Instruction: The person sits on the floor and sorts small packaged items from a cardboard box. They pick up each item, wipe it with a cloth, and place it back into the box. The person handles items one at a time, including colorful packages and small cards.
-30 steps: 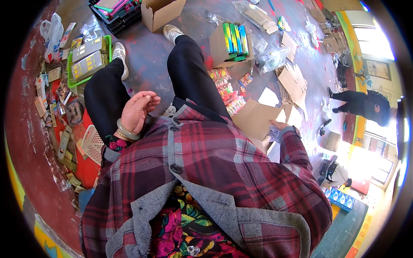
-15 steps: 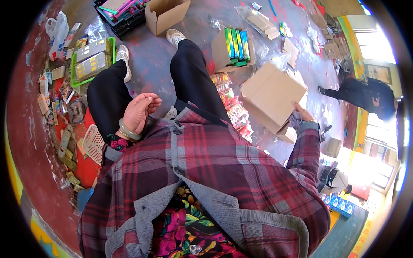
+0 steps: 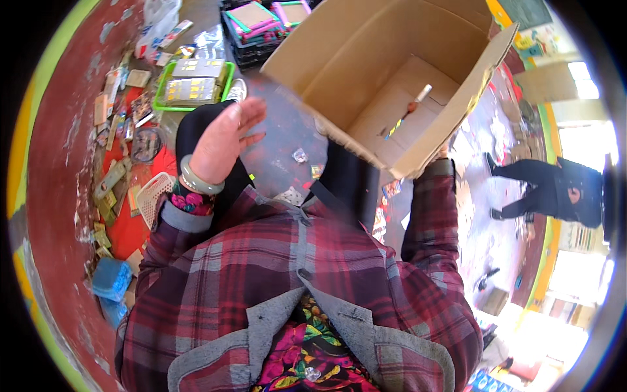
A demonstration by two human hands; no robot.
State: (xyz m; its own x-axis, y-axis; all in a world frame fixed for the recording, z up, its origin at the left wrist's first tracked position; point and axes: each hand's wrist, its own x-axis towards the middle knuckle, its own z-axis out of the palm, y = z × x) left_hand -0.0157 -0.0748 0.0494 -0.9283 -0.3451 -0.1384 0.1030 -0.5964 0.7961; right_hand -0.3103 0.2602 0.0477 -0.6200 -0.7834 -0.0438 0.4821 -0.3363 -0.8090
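Observation:
A large cardboard box point(image 3: 326, 59) is raised in front of me, tilted so that its open top faces me. At its lower right corner my right hand point(image 3: 444, 151) grips it, with most of the fingers hidden behind the cardboard. Inside the box lie a slim stick with a white end point(image 3: 423, 93) and a short multicoloured strip point(image 3: 394, 129). My left hand point(image 3: 225, 140), a pale bangle at its wrist, is lifted over my left leg. Its fingers are stretched out, slightly blurred, and it holds nothing.
To the left is a green basket point(image 3: 230, 81) of grey packs, beside scattered small boxes on red cloth point(image 3: 134, 228). A black crate point(image 3: 251, 60) with pink and green frames stands beyond my feet. At the far right another person point(image 3: 548, 183) stands.
The cardboard box at my right has been lifted and turned, its open inside now toward me. My left hand has risen and its fingers have straightened. The packets on the floor are mostly covered.

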